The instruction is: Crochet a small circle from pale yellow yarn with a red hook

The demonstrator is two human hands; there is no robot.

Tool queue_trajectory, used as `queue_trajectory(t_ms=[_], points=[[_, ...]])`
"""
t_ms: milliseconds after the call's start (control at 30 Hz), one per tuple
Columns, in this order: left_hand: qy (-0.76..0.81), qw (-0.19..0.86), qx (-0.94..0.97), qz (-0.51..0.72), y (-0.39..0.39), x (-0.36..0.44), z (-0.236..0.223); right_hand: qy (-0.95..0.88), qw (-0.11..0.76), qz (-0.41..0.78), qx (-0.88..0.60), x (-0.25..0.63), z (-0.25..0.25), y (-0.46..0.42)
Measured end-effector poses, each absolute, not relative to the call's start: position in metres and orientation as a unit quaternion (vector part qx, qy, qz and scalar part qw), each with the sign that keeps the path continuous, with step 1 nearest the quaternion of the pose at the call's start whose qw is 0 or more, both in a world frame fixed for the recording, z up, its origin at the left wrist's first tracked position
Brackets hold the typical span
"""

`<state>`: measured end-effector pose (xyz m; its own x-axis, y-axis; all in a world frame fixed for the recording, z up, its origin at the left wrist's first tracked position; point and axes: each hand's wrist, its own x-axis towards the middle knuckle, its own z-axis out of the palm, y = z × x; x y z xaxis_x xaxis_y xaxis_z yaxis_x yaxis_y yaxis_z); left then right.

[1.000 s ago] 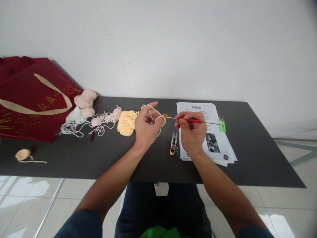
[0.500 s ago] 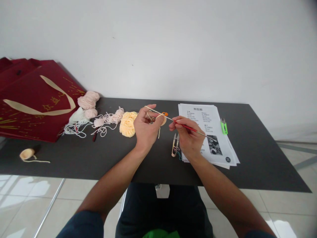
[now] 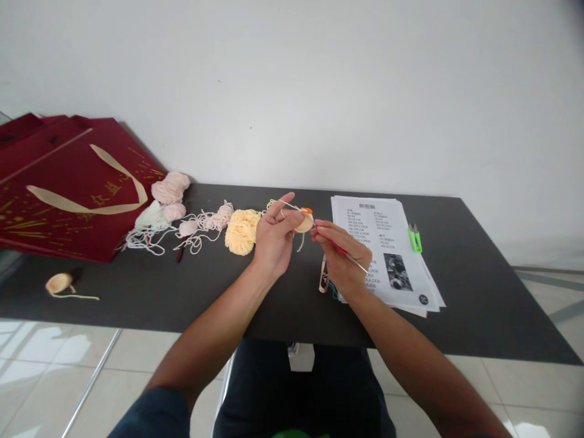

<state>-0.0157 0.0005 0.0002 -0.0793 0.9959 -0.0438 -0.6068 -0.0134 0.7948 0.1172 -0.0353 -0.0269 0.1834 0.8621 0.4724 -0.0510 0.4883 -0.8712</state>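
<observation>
My left hand is closed on a small round cream crochet piece with an orange marker clip on it, and cream yarn runs over the raised index finger. My right hand pinches a red-handled crochet hook; its tip points into the crochet piece. Both hands hover above the dark table, near its middle. A heap of pale yellow yarn lies just left of my left hand.
Printed sheets lie right of my hands, with a green thread snip on their far edge. A beige snip sits under my right hand. Pink and white yarn, a red bag and a small cream disc lie left.
My right hand swung the hook from level to slanting down and brought its tip in to the crochet piece. The hands have closed together. The view shifted slightly.
</observation>
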Motion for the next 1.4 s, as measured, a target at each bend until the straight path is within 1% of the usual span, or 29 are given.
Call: queue_trajectory(t_ms=[267, 400, 500, 700, 867, 933, 1000, 1100, 1233, 1400], points=[[0.338, 0.629, 0.297, 0.634, 0.002, -0.018, 0.002, -0.402, 0.702, 0.488, -0.328, 0.12, -0.018, -0.02], [0.358, 0.613, 0.336, 0.619, 0.001, -0.019, 0.001, -0.399, 0.698, 0.513, -0.302, 0.128, -0.012, -0.015], [0.385, 0.607, 0.36, 0.595, 0.001, -0.021, 0.0, -0.446, 0.69, 0.483, -0.303, 0.136, -0.011, -0.012], [0.435, 0.6, 0.388, 0.548, 0.002, -0.022, -0.002, -0.55, 0.656, 0.383, -0.348, 0.15, -0.01, -0.013], [0.462, 0.552, 0.405, 0.564, 0.001, -0.019, -0.002, -0.601, 0.655, 0.279, -0.363, 0.146, -0.01, -0.018], [0.453, 0.535, 0.415, 0.58, -0.001, -0.018, -0.002, -0.6, 0.664, 0.265, -0.357, 0.144, -0.009, -0.019], [0.44, 0.523, 0.43, 0.59, -0.002, -0.017, -0.002, -0.582, 0.674, 0.286, -0.355, 0.143, -0.008, -0.02], [0.428, 0.514, 0.449, 0.593, -0.004, -0.017, -0.001, -0.538, 0.682, 0.354, -0.346, 0.144, -0.007, -0.018], [0.406, 0.533, 0.448, 0.591, -0.003, -0.019, -0.001, -0.492, 0.69, 0.422, -0.322, 0.146, -0.009, -0.016], [0.388, 0.558, 0.435, 0.591, -0.001, -0.021, -0.004, -0.454, 0.686, 0.475, -0.314, 0.146, -0.006, -0.015]])
